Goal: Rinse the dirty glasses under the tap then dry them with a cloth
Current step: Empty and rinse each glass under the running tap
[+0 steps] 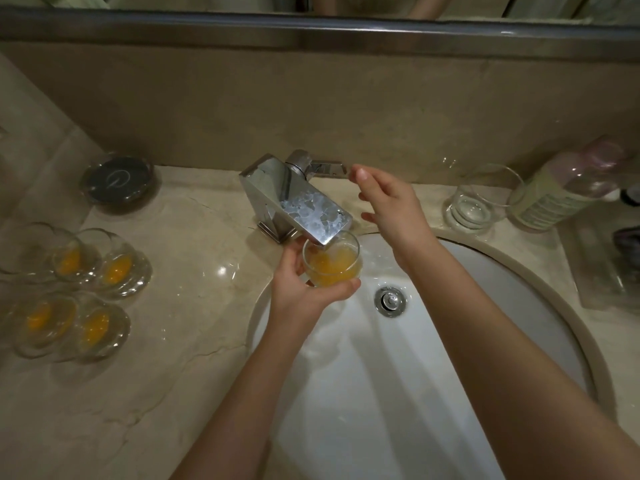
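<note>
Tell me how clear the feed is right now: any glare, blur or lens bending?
Head view: dim, warm light; a glare spot on the counter; the four dirty glasses at the left edge are smeared and stretched by the wide lens; the bottle at right is blurred; the held glass and tap are fairly sharp.

Marble tabletop (180, 393) wraps the white sink (363, 393); four orange-stained glasses (74, 289) huddle at nine o'clock, dark dish (119, 183) at ten, tap (294, 199) at twelve, clean glass (479, 206) and bottle (568, 188) at two
</note>
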